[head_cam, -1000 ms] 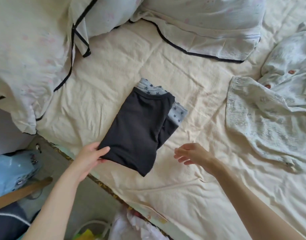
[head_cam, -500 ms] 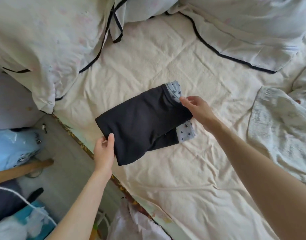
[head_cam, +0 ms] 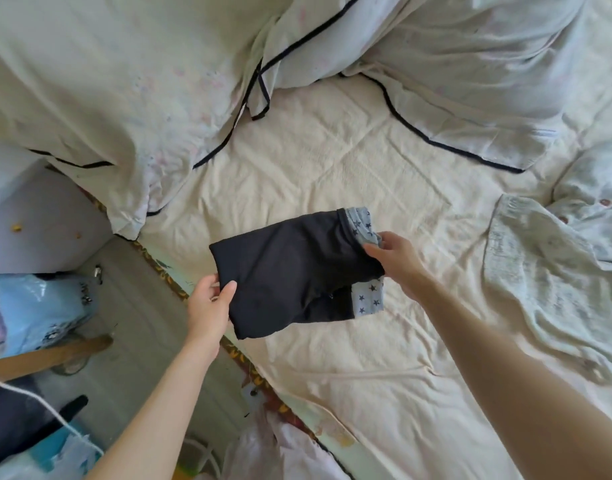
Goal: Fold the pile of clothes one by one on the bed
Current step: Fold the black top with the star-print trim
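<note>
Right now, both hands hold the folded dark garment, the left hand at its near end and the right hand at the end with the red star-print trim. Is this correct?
Not quite. The head view shows the star-print trim is light blue, not red. The rest stands: the left hand grips the near end of the folded dark garment, and the right hand holds the trim end.

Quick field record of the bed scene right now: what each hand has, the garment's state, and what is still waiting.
left hand: grips the near corner of the dark garment, thumb on top
right hand: pinches the far end by the star-print band
garment state: folded into a compact bundle, held between both hands over the bed sheet
waiting: pale printed garment lying unfolded on the right of the bed
behind: pillows at the head of the bed
</note>
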